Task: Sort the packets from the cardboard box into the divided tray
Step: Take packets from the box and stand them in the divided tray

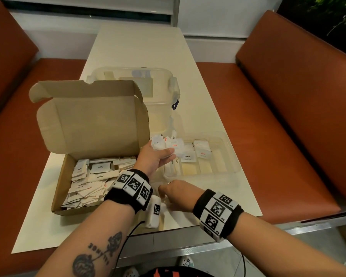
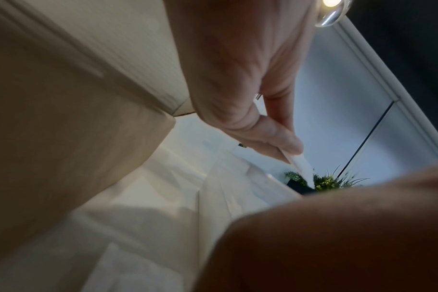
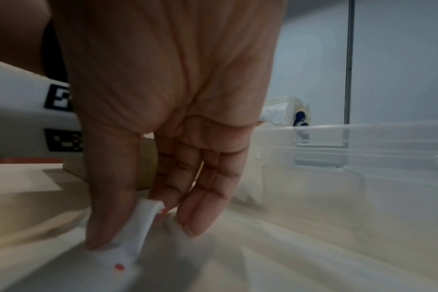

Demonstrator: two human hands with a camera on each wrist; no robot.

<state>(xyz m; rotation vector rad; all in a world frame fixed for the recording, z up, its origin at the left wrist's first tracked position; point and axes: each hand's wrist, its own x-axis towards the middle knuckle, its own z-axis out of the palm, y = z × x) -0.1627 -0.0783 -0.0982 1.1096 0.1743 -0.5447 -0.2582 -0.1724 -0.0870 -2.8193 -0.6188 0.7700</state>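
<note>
Packet (image 3: 135, 227), white with red marks, lying on the table (image 1: 218, 108) nearest the person: right hand (image 1: 175, 193) is pinching it between thumb and fingertips (image 3: 200, 223). Left hand (image 1: 155, 158) is holding a loose bunch of packets (image 1: 168, 145), thumb across them, over the left end of the divided tray (image 1: 231, 156). Cardboard box (image 1: 62, 180), lid standing open, is sitting just left of the tray, many packets remaining inside. Clear storage tub (image 1: 173, 84) is sitting beyond. Risk: the bunch looks mixed and loosely held, so packets could be slipping into the wrong compartment. Surface: pale glossy table between two brown benches (image 1: 288, 96); white wall behind.
</note>
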